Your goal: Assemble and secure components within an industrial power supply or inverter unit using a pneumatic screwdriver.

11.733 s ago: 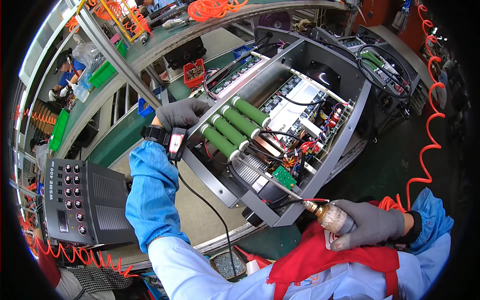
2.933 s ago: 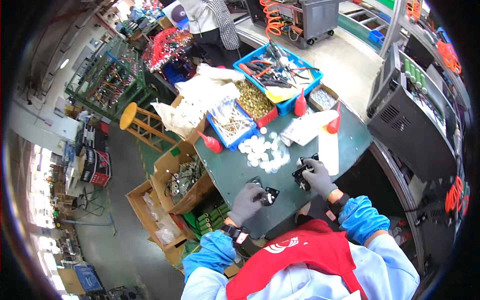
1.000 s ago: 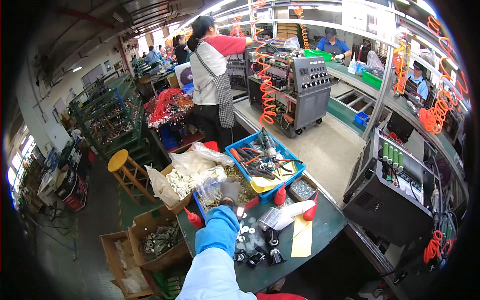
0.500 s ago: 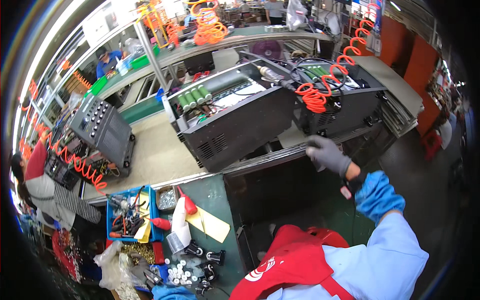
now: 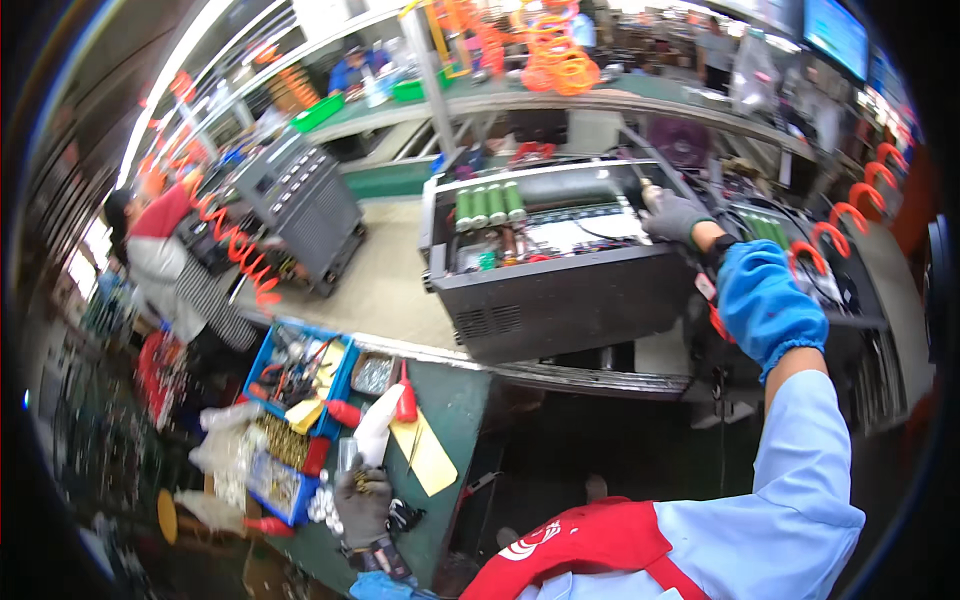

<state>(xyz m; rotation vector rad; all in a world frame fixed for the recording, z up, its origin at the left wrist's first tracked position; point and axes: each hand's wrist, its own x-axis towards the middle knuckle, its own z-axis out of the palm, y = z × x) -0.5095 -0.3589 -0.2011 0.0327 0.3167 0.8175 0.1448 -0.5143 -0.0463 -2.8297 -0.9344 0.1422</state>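
My right hand (image 5: 676, 220), in a grey glove, is closed round a power screwdriver (image 5: 650, 192) at the right end of an open black metal case (image 5: 570, 300). Inside that case are green cylindrical parts (image 5: 490, 205), wiring and a pale board. My left hand (image 5: 365, 503), gloved too, is low over the green bench, its fingers bent downward; what they hold, if anything, is hidden. Beside it lie small white round pieces (image 5: 325, 508) and black casters (image 5: 404, 516), partly covered by the hand.
A blue bin of hand tools (image 5: 298, 375), a box of screws (image 5: 374, 375), red squeeze bottles (image 5: 406, 402) and a yellow sheet (image 5: 424, 452) sit on the green bench. Another machine (image 5: 300, 205) stands left on the line. Red coiled hose (image 5: 850, 215) hangs right. A co-worker (image 5: 175, 260) stands at far left.
My right hand has risen from the bench edge to the screwdriver and grasped it. My left hand has moved right, onto the casters and white pieces. The view has shifted.
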